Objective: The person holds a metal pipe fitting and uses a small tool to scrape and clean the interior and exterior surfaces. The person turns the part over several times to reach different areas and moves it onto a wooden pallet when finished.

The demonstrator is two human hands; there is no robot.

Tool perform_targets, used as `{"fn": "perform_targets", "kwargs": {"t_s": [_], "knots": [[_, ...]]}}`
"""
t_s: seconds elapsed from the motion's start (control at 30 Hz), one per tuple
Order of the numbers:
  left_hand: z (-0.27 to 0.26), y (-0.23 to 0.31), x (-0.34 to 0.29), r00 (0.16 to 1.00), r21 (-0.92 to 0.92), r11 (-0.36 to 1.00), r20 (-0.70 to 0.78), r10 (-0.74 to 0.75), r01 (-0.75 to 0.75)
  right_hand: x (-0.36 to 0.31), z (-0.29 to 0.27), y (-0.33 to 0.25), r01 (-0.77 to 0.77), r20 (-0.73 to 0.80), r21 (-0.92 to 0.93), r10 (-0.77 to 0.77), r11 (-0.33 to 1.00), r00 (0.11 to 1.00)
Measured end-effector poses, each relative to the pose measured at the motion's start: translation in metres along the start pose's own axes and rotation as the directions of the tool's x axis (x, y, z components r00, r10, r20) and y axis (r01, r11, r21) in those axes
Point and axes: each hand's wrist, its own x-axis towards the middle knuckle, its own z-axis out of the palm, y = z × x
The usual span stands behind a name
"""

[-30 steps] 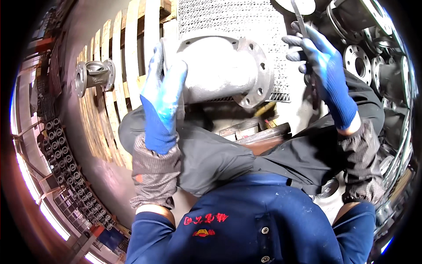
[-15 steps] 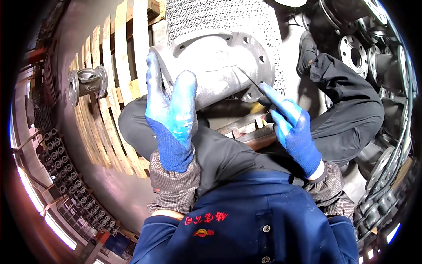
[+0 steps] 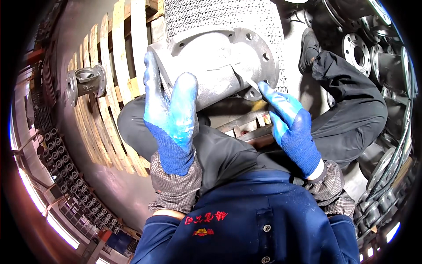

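A large grey flanged metal casting [image 3: 215, 81] lies across in front of me, a round flange with bolt holes at each end. My left hand [image 3: 169, 103], in a blue coated glove, grips its left flange, fingers on the outer side and thumb on the inner. In my gloved right hand [image 3: 290, 121] is a thin, flat metal blade tool [image 3: 250, 82]. Its tip touches or nearly touches the casting's side near the right flange. The tool's handle is hidden in my fingers, so its exact kind is unclear.
A textured grey mat [image 3: 224, 15] lies beneath and behind the casting. To the left, a smaller flanged casting [image 3: 88, 81] stands on a wooden pallet [image 3: 107, 57]. Several flanged castings [image 3: 356, 55] crowd the right side. My bent legs [image 3: 347, 119] surround the work.
The blade tool has turned in my right hand and shows a bright, flat face where it was a thin dark line. My left hand keeps its hold on the flange.
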Motion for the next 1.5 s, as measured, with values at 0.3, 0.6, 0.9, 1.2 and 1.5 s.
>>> {"fn": "perform_targets", "kwargs": {"t_s": [0.3, 0.6, 0.9, 1.2, 1.5], "knots": [[0.002, 0.005, 0.003, 0.993, -0.117, 0.987, -0.019, -0.115, 0.112, 0.009, -0.016, -0.019, -0.086, 0.100, -0.128, 0.099, 0.988, 0.990], [-0.003, -0.001, -0.002, 0.998, 0.109, 0.992, 0.028, 0.054, -0.057, 0.003, -0.002, -0.021, 0.049, 0.212, -0.551, 0.082, 0.833, 0.974], [0.000, 0.003, -0.003, 0.999, 0.002, 0.999, 0.007, 0.048, -0.048, -0.002, 0.001, -0.025, 0.056, 0.141, -0.404, 0.002, 0.913, 0.990], [0.001, 0.003, -0.002, 0.999, -0.047, 0.999, -0.036, -0.025, 0.024, 0.007, -0.014, -0.026, -0.104, 0.156, -0.119, 0.122, 0.987, 0.980], [-0.001, 0.000, -0.001, 0.997, -0.103, 0.992, -0.025, -0.069, 0.066, 0.017, -0.023, -0.032, -0.106, 0.192, -0.049, 0.114, 0.993, 0.975]]}}
